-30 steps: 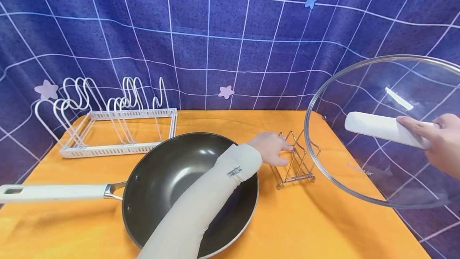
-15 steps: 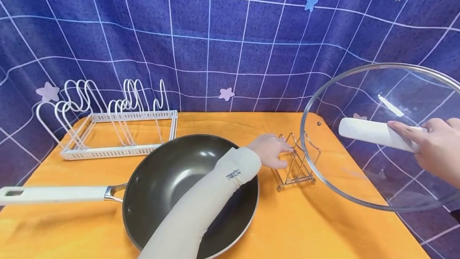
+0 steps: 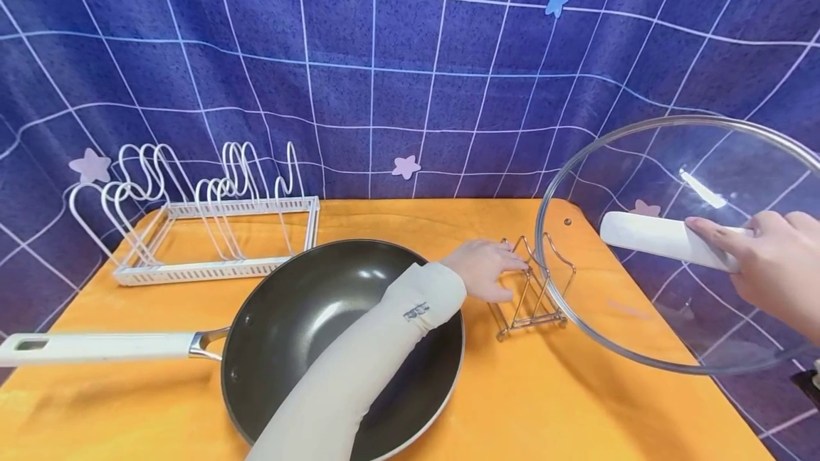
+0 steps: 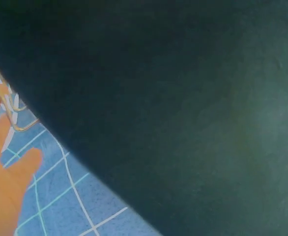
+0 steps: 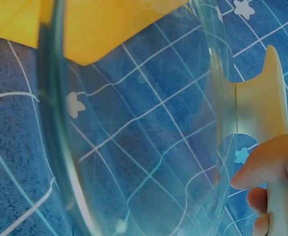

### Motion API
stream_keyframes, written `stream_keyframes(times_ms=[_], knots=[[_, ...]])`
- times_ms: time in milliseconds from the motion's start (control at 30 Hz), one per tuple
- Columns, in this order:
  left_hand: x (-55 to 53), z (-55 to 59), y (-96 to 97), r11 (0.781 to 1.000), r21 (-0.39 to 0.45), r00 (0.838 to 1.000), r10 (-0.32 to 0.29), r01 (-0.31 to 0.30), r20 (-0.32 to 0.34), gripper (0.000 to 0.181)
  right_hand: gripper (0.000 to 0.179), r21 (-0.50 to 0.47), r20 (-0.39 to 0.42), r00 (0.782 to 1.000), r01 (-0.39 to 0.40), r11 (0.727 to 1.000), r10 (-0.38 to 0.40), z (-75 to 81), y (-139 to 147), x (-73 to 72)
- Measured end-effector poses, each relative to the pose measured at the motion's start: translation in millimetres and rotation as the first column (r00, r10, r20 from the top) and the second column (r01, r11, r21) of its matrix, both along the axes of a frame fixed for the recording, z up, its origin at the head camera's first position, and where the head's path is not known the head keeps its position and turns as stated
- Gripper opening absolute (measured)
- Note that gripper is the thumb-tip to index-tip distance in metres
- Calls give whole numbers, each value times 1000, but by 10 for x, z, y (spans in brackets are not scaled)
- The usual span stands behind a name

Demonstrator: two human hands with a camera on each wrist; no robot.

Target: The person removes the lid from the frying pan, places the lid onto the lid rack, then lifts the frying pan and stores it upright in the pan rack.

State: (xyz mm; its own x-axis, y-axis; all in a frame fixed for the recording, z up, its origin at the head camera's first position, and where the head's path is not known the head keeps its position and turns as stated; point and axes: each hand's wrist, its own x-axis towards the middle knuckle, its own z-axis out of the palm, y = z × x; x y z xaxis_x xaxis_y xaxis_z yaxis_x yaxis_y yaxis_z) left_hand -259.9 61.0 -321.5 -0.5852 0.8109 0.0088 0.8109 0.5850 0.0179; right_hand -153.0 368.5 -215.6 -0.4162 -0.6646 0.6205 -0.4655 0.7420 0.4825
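Observation:
My right hand (image 3: 778,262) grips the white handle (image 3: 666,239) of a large glass lid (image 3: 660,311) with a metal rim. The lid is raised and tilted at the right; its left rim overlaps the small wire rack in the head view. The right wrist view shows the thumb (image 5: 269,164) and fingers curled around the handle. My left hand (image 3: 483,267) reaches over a dark wok (image 3: 307,304), its fingers touching the left side of the small metal wire rack (image 3: 533,320). In the left wrist view the left thumb (image 4: 28,164) stands apart from the wires.
A white rack (image 3: 198,272) with several looped dividers stands at the back left. The wok's white handle (image 3: 102,347) points left. An orange cloth (image 3: 512,397) covers the table, and a blue gridded curtain (image 3: 410,112) hangs behind and to the right.
The lid and right hand have come slightly lower and to the left, bringing the rim further over the wire rack in view. The left hand stays at the wire rack.

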Motion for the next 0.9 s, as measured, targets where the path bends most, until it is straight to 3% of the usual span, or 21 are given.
stream_keyframes(times_ms=[67, 200, 300, 567, 733, 900], knots=[[8, -2, 2, 1000, -28, 1000, 8, -7, 16, 62, 117, -7, 14, 1000, 25, 1000, -25, -7, -3, 3], [25, -10, 5, 998, -57, 1000, 19, -19, 10, 66, 72, -34, 55, 995, 89, 995, -87, -17, -47, 20], [28, -29, 1, 998, -55, 1000, 19, -20, -10, 66, 57, -63, 84, 989, 130, 990, -125, -24, -93, 34], [24, -63, -1, 998, -50, 1000, 26, -26, -8, 68, 57, -31, 82, 983, 165, 986, -162, -75, -165, 64], [35, -58, -9, 999, -44, 999, 30, -30, 10, 69, 59, -26, 122, 974, 197, 980, -193, -104, -176, 65], [25, -51, -38, 999, -36, 1000, 20, -19, 12, 68, 52, -38, 115, 976, 188, 981, -183, -129, -196, 72]])
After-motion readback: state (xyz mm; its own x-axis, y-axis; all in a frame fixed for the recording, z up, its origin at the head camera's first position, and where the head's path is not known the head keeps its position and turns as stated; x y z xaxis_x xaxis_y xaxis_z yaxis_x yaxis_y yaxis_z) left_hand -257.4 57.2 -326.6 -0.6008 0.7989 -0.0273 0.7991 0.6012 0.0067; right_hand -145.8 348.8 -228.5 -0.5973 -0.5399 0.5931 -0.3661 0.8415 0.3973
